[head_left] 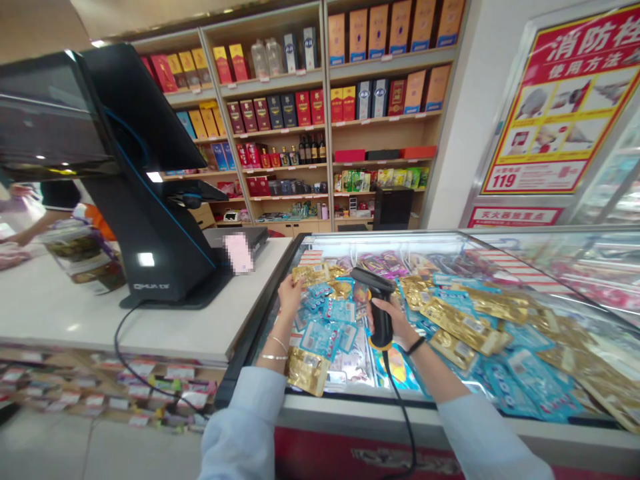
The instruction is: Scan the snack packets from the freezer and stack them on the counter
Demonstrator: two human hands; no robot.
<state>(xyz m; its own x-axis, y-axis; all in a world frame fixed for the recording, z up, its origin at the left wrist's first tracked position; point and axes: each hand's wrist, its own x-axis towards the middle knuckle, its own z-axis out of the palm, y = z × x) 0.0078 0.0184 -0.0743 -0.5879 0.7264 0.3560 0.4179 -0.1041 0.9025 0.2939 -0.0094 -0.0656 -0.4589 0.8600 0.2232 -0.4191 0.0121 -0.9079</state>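
Note:
My right hand [394, 319] grips a black barcode scanner [382, 321] by its handle, with the scanner's head pointing away to the left. A cable runs down from the handle over the front edge. At the left side of the glass-topped freezer, my left hand [290, 295] pinches the end of a gold foil packet [314, 272]. Below that hand lie several blue packets [320, 339] and another gold packet [307, 371]. To the right of the scanner, more gold packets [463, 323] and blue packets [533, 383] are heaped on the glass.
A checkout terminal [165, 253] stands on the white counter [235, 313] at left, beside a clear jar [83, 260]. Another person's arm [37, 227] shows at the far left. Shelves of boxed bottles [280, 110] line the back wall. The freezer [350, 405] has a raised front edge.

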